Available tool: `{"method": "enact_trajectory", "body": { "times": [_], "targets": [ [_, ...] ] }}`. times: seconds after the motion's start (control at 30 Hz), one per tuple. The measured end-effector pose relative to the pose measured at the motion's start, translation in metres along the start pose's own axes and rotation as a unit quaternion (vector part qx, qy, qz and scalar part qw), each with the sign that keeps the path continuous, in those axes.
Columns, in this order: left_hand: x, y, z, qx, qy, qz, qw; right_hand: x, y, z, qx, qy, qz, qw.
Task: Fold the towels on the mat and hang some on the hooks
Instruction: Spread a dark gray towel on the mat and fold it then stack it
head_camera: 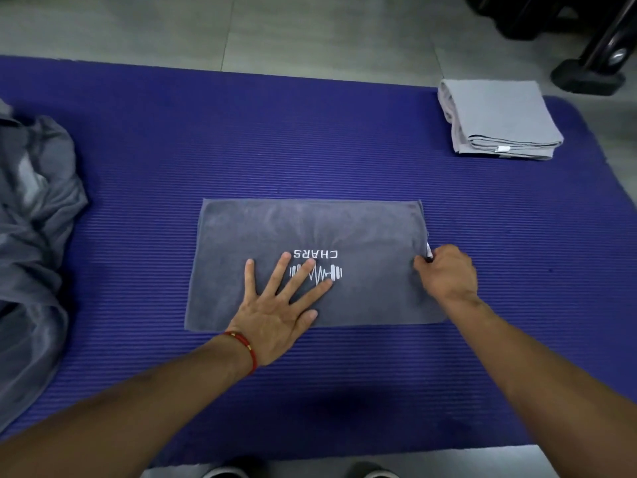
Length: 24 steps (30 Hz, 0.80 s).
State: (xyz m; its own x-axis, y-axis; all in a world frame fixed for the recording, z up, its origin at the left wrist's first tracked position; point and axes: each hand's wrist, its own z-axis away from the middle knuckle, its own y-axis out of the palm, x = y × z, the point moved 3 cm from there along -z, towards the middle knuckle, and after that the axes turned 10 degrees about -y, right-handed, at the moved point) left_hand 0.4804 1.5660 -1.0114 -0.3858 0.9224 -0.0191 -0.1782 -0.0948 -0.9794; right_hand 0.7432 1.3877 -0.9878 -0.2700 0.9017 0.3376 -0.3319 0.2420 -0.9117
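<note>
A dark grey towel (362, 229) with a white dumbbell logo lies flat as a folded rectangle in the middle of the purple mat (241, 132). My left hand (279, 308) presses flat on its near left part, fingers spread beside the logo. At the towel's right edge my right hand (446, 274) pinches the cloth near a small white tag. A pale grey folded towel (499, 115) sits at the mat's far right corner. Several crumpled grey towels (34, 236) are heaped on the mat's left side.
Grey floor tiles (275, 29) lie beyond the mat. A black equipment base and frame (593, 63) stands on the floor at the far right, just behind the folded towel. My shoe tips (224, 472) show at the bottom edge.
</note>
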Motion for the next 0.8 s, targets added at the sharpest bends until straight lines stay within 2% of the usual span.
{"method": "enact_trajectory", "body": {
  "times": [0.1, 0.2, 0.27, 0.33, 0.4, 0.5, 0.6, 0.67, 0.8],
  "targets": [
    [0.000, -0.002, 0.000, 0.002, -0.004, 0.006, 1.000, 0.008, -0.011, 0.006, -0.011, -0.012, -0.033, 0.999],
    [0.000, -0.003, -0.001, 0.016, -0.003, 0.007, 1.000, 0.006, -0.021, 0.011, 0.005, 0.004, -0.141, 0.990],
    [0.000, -0.005, -0.001, 0.027, -0.002, 0.006, 1.000, 0.002, -0.024, 0.012, 0.048, 0.037, -0.261, 0.963],
    [-0.001, -0.009, -0.002, 0.040, -0.004, -0.003, 0.999, 0.000, -0.027, 0.013, 0.100, 0.057, -0.374, 0.920],
    [-0.006, -0.018, -0.005, 0.054, -0.010, -0.014, 0.998, 0.001, -0.032, 0.012, 0.118, 0.023, -0.421, 0.899],
    [-0.015, -0.038, -0.015, 0.078, -0.031, 0.018, 0.996, 0.008, -0.035, 0.010, 0.109, -0.032, -0.378, 0.919],
    [-0.019, -0.050, -0.019, 0.102, -0.040, 0.038, 0.993, 0.008, -0.023, 0.002, 0.099, -0.013, -0.268, 0.958],
    [-0.017, -0.048, -0.016, 0.115, -0.031, 0.031, 0.992, 0.004, -0.021, -0.003, 0.047, 0.025, -0.215, 0.975],
    [-0.010, -0.044, -0.015, 0.136, -0.023, 0.047, 0.989, -0.006, -0.021, -0.003, 0.035, 0.033, -0.216, 0.975]
  ]
}}
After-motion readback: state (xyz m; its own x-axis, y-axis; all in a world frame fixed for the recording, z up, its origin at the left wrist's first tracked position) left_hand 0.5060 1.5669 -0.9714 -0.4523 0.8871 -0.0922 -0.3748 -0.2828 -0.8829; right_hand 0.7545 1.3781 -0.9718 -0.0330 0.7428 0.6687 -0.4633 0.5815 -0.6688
